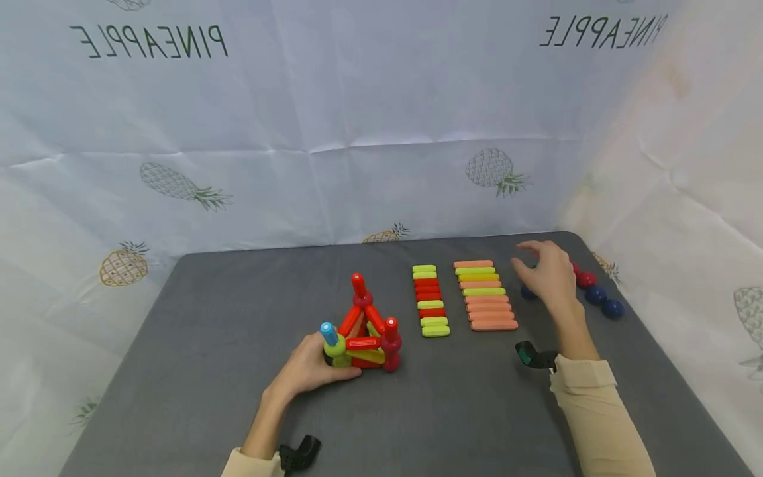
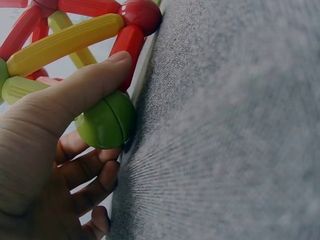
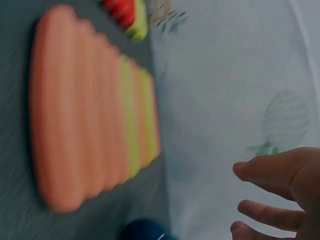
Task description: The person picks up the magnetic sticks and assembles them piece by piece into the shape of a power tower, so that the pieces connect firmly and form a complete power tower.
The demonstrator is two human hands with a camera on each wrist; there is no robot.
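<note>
My left hand (image 1: 306,364) grips the near-left corner of a frame (image 1: 363,342) built from coloured rods and balls. In the left wrist view the thumb lies along a red rod (image 2: 129,47), while the other fingers curl behind a green ball (image 2: 107,121). From the frame's top corners short rods stick up, one of them a blue rod (image 1: 328,333). My right hand (image 1: 551,275) hovers at the right, thumb and fingers spread with nothing between them. A dark blue ball (image 1: 528,292) lies just beneath it, partly hidden.
A row of short red and lime rods (image 1: 429,298) lies right of the frame. Beside it is a row of longer coral, lime and yellow rods (image 1: 491,315). Red and blue balls (image 1: 596,295) line the dark table's right edge. A pineapple-print cloth (image 1: 334,185) hangs behind.
</note>
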